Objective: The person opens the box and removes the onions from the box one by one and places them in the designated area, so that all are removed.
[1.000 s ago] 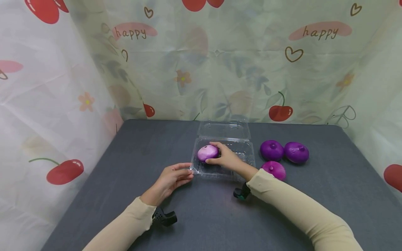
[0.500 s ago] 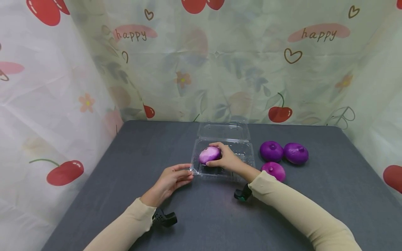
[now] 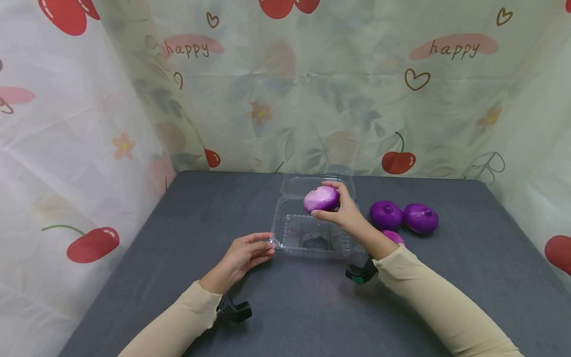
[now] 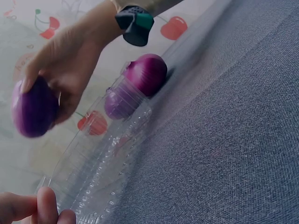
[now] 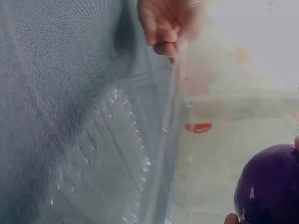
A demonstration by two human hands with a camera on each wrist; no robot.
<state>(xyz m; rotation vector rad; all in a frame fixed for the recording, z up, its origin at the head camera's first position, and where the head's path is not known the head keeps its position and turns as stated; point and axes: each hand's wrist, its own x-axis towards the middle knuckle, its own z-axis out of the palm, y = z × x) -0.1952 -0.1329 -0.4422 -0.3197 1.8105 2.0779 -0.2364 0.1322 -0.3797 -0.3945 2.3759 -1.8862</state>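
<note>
My right hand (image 3: 345, 213) grips a purple onion (image 3: 320, 199) by its sides, thumb in front and fingers behind. The onion shows a pale end turned left and hangs over the back of a clear plastic clamshell container (image 3: 316, 233), whose lid (image 3: 296, 184) lies back. The left wrist view has this onion (image 4: 35, 109) well above the container's rim. With thumb and fingers, my left hand (image 3: 238, 260) pinches the container's near left corner; in the right wrist view those fingers (image 5: 166, 37) meet at the rim.
Two dark purple onions (image 3: 386, 215) sit together right of the container. A pinker onion (image 3: 394, 237) in front of them is partly covered by my right forearm. A printed curtain (image 3: 308, 99) stands behind the grey table (image 3: 214, 208).
My right hand has lifted the onion out of the container's left part, up and to the right. My left hand has stayed at the corner.
</note>
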